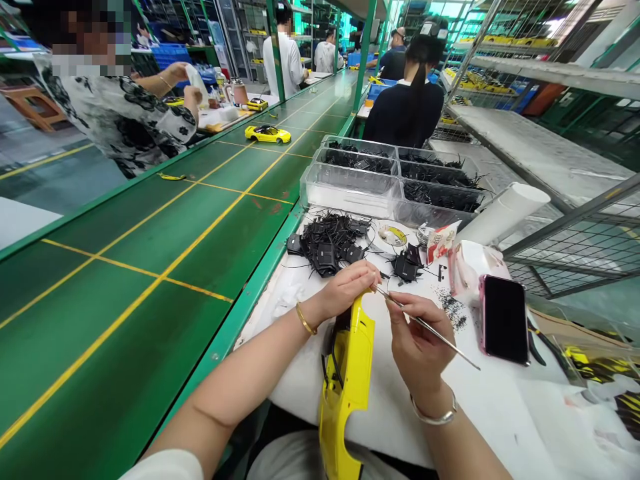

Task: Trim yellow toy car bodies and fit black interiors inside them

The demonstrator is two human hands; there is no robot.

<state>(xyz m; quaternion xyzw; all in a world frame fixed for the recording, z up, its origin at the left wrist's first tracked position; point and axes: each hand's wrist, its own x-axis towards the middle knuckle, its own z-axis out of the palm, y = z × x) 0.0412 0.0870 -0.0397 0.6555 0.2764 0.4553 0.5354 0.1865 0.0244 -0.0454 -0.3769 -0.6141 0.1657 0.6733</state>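
Note:
A yellow toy car body (pixel 357 360) stands on its side over the near edge of the white table, its wheel arches facing right. My left hand (pixel 350 287) is closed over its far end, fingers bent around it. In my right hand (pixel 417 337) is a thin metal tool (pixel 440 337), pinched between thumb and fingers like a pen. Its tip meets the car body right at my left fingertips; whatever small part may be there is hidden. Beyond my hands lies a heap of small black parts (pixel 327 243), with a smaller pile of black parts (pixel 407 265) to its right.
A phone (pixel 505 320) and dark-handled pliers (pixel 547 343) lie at the right. Clear plastic trays (pixel 355 190) with black parts stand at the back. A green conveyor belt (pixel 165 320) on the left carries a yellow model car (pixel 269 134). A wire rack (pixel 575 253) borders the right. Several co-workers sit along the line.

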